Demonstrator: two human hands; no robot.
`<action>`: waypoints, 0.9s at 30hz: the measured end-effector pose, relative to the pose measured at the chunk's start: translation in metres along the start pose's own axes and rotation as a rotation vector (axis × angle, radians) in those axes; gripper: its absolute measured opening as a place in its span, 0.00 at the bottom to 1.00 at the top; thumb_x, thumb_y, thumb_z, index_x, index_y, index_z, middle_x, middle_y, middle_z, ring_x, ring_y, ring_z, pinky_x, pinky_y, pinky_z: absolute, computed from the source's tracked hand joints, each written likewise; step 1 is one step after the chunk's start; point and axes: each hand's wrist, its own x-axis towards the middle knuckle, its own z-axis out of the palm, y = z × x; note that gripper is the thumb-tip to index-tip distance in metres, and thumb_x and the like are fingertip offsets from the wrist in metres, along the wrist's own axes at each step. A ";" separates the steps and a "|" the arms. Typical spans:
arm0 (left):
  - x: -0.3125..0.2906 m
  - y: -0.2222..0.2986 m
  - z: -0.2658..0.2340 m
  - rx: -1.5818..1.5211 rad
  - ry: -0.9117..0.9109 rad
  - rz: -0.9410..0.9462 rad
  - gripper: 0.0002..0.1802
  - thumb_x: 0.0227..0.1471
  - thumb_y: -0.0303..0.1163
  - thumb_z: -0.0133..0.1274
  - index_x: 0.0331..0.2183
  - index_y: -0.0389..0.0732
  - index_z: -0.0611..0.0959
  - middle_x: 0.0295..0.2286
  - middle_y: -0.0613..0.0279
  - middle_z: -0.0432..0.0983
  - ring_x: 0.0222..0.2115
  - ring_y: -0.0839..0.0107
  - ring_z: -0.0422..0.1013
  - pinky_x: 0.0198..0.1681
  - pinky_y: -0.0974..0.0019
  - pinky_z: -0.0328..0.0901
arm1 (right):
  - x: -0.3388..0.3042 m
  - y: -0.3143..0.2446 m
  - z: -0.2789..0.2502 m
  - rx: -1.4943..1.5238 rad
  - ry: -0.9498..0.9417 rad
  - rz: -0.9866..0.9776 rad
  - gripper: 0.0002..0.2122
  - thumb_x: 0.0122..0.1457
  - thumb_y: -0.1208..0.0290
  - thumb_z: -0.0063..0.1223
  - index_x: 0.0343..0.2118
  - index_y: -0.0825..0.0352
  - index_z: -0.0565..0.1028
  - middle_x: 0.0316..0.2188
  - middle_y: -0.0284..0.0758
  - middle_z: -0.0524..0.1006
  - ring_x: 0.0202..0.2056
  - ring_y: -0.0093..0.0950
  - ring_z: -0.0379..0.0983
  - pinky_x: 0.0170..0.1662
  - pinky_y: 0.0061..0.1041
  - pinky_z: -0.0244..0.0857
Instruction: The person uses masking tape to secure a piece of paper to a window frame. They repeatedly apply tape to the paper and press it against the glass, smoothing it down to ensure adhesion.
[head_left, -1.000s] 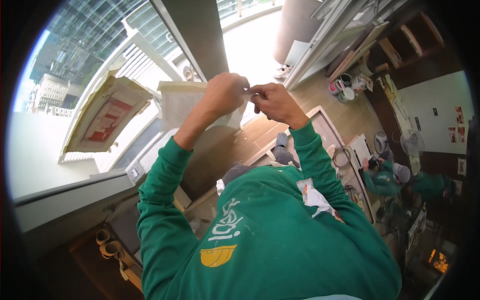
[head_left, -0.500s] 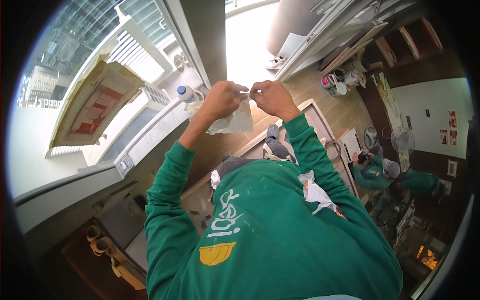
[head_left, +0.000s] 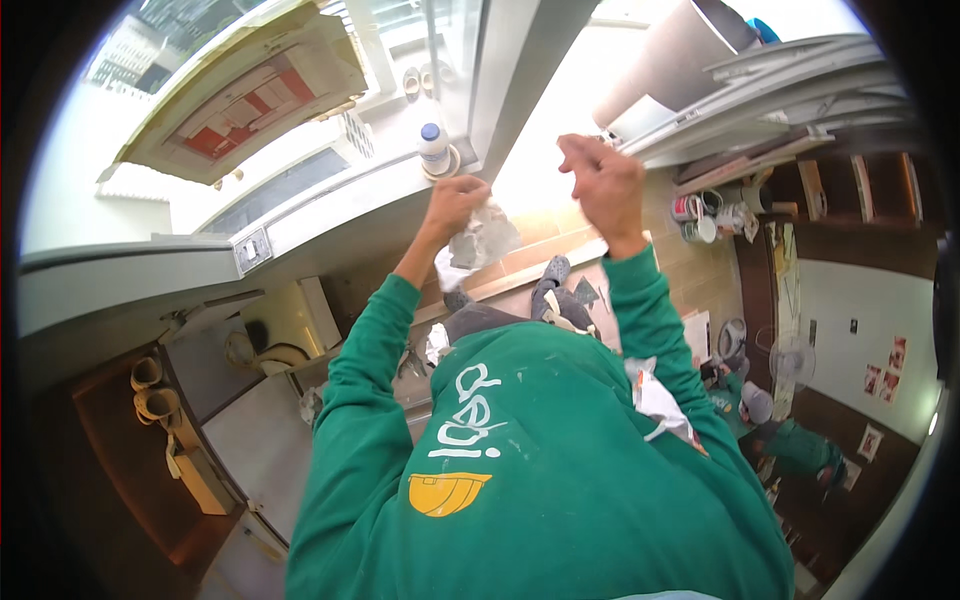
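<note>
My left hand (head_left: 455, 206), raised in front of me near the window sill, is closed on the upper edge of a thin, crumpled whitish sheet (head_left: 485, 238). The sheet hangs down below the fingers; its material is hard to make out. To the right, my right hand (head_left: 610, 195) is raised and apart from the sheet. Its fingers are bent and partly spread, with nothing visible in them against the bright background. Just beyond my left hand, a white bottle with a blue cap (head_left: 433, 150) stands on the sill beside a pale tape roll (head_left: 453, 163).
A masked panel (head_left: 240, 105) hangs at the window on the left. Several paint cans (head_left: 700, 228) stand on the floor at right, near long pale boards (head_left: 760, 105). A co-worker in green (head_left: 800, 445) is farther right, by a fan (head_left: 792, 352). Tape rolls (head_left: 155, 402) sit lower left.
My hands, close together over the sheet before, have moved apart. The right hand has come away to the right; the left keeps the sheet. The view has shifted, and the co-worker appears lower.
</note>
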 end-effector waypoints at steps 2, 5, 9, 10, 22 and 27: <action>-0.017 0.015 -0.005 -0.101 0.006 -0.026 0.13 0.48 0.28 0.56 0.38 0.38 0.86 0.29 0.64 0.80 0.26 0.75 0.71 0.31 0.70 0.67 | 0.007 0.010 -0.007 0.048 -0.030 0.140 0.11 0.57 0.67 0.55 0.42 0.63 0.81 0.22 0.37 0.79 0.18 0.20 0.71 0.24 0.24 0.66; -0.030 0.038 -0.004 -0.171 -0.031 0.044 0.16 0.49 0.26 0.56 0.43 0.41 0.85 0.31 0.69 0.79 0.25 0.80 0.69 0.29 0.74 0.65 | 0.006 0.046 -0.001 -0.093 -0.129 -0.025 0.19 0.55 0.57 0.57 0.46 0.62 0.79 0.29 0.40 0.80 0.27 0.25 0.75 0.34 0.27 0.69; -0.038 0.065 0.012 -0.251 -0.074 0.060 0.19 0.48 0.23 0.55 0.45 0.43 0.85 0.32 0.70 0.79 0.23 0.85 0.66 0.26 0.79 0.61 | -0.001 0.053 0.006 -0.269 -0.338 -0.045 0.20 0.49 0.49 0.60 0.41 0.55 0.82 0.33 0.45 0.75 0.38 0.37 0.73 0.42 0.33 0.67; -0.038 0.070 0.013 -0.238 -0.091 0.073 0.19 0.48 0.23 0.55 0.45 0.43 0.84 0.32 0.70 0.79 0.23 0.85 0.66 0.26 0.79 0.61 | -0.001 0.055 0.009 -0.277 -0.345 -0.061 0.19 0.48 0.49 0.61 0.38 0.56 0.83 0.32 0.45 0.74 0.37 0.38 0.72 0.42 0.32 0.67; -0.047 0.140 0.041 0.172 0.086 0.368 0.22 0.46 0.20 0.54 0.47 0.38 0.81 0.39 0.60 0.80 0.27 0.81 0.69 0.29 0.74 0.64 | -0.011 0.079 -0.017 -0.256 -0.170 0.168 0.12 0.43 0.60 0.55 0.25 0.64 0.81 0.28 0.41 0.80 0.34 0.40 0.76 0.40 0.34 0.70; -0.117 0.228 0.077 0.115 -0.784 0.497 0.21 0.37 0.27 0.66 0.39 0.36 0.84 0.35 0.58 0.81 0.34 0.74 0.74 0.34 0.73 0.66 | -0.017 0.116 -0.045 -0.125 0.081 0.303 0.12 0.44 0.62 0.55 0.22 0.67 0.80 0.22 0.41 0.79 0.27 0.38 0.75 0.36 0.32 0.69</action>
